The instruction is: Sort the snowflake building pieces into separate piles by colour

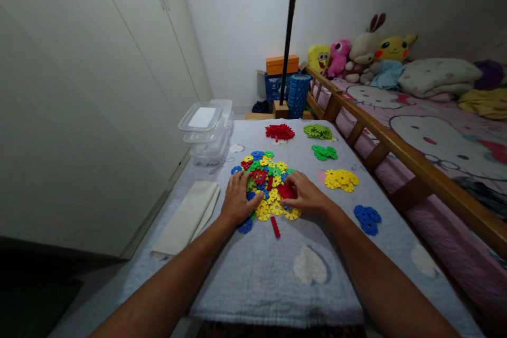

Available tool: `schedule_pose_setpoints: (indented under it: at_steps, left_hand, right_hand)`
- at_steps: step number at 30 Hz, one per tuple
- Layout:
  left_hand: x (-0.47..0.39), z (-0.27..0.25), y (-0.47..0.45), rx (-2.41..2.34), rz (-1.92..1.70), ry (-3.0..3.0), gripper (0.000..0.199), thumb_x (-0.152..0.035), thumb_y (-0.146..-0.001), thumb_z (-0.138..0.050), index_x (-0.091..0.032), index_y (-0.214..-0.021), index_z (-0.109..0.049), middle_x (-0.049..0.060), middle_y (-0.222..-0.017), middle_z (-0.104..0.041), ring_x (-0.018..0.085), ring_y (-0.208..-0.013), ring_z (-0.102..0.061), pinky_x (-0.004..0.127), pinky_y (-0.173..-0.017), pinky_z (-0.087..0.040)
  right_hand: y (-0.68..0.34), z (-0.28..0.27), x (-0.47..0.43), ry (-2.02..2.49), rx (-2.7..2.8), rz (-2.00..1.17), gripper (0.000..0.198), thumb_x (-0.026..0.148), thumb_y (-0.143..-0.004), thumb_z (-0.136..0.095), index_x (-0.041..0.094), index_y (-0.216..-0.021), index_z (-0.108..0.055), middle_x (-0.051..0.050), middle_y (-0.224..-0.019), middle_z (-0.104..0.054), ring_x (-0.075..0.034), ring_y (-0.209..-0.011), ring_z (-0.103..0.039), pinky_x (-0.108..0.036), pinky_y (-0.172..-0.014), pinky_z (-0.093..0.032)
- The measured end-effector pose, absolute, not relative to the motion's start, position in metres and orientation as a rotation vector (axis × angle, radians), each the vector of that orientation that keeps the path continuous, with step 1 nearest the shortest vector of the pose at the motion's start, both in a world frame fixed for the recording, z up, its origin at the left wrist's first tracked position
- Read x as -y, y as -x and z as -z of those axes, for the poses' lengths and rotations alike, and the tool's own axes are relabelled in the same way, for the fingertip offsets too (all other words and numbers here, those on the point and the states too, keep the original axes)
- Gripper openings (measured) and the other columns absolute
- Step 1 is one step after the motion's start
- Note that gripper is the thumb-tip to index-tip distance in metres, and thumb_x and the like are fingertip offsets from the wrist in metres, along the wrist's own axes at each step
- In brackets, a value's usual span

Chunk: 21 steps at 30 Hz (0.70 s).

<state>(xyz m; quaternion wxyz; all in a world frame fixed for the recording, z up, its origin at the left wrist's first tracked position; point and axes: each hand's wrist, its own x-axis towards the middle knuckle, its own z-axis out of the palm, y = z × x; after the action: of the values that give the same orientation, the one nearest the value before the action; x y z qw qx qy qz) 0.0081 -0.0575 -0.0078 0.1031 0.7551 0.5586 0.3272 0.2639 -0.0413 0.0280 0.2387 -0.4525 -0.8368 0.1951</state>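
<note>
A mixed heap of flat plastic building pieces (273, 196) in yellow, blue, green and red lies mid-table. My left hand (240, 199) rests on the heap's left side, fingers spread over the pieces and thumb apart. At the right side, my right hand (308, 194) curls its thumb and fingers around red toothed pieces (285, 191); some of these are hidden by the hand. One loose red strip (275, 227) lies just in front of the heap. Sorted piles stand beyond and to the right: red (280, 131), light green (318, 131), green (325, 152), yellow (341, 180) and blue (367, 219).
Stacked clear plastic containers (209, 134) stand at the table's back left. A folded cream cloth (184, 219) lies nearer on the left. A wooden bed rail (380, 148) runs along the right, a white cabinet (99, 95) along the left. A black pole (289, 37) rises behind the table.
</note>
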Motion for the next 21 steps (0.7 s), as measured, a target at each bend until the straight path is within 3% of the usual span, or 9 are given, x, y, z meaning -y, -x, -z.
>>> schedule_pose_setpoints:
  at_steps: [8, 16, 21]
  left_hand:
    - [0.049, 0.004, -0.007, -1.486, -0.914, -2.232, 0.063, -0.049, -0.086, -0.060, -0.020, -0.139, -0.044, 0.014, -0.141, -0.048, 0.031, -0.136, -0.041, 0.051, -0.118, -0.030]
    - [0.035, -0.012, -0.033, -1.358, -0.925, -2.195, 0.060, -0.048, -0.088, -0.060, -0.020, -0.140, -0.046, 0.014, -0.142, -0.052, 0.030, -0.136, -0.044, 0.049, -0.116, -0.032]
    - [0.012, -0.025, -0.034, -1.263, -1.025, -2.117, 0.052, -0.042, -0.095, -0.051, -0.020, -0.141, -0.046, 0.012, -0.146, -0.051, 0.024, -0.136, -0.046, 0.040, -0.116, -0.035]
  right_hand:
    - [-0.263, -0.022, 0.040, 1.188, 2.179, -0.565, 0.009, 0.024, -0.078, -0.058, 0.018, -0.084, -0.059, -0.003, -0.084, -0.056, -0.016, -0.076, -0.050, -0.029, -0.070, -0.038]
    - [-0.270, -0.017, 0.035, 1.363, 1.728, -0.656, 0.024, 0.034, -0.086, -0.046, 0.019, -0.076, -0.061, 0.001, -0.066, -0.055, -0.014, -0.063, -0.050, -0.027, -0.061, -0.035]
    - [-0.277, -0.012, 0.029, 1.397, 1.524, -0.672, 0.026, 0.038, -0.084, -0.047, 0.019, -0.072, -0.061, 0.002, -0.061, -0.053, -0.014, -0.060, -0.050, -0.026, -0.059, -0.037]
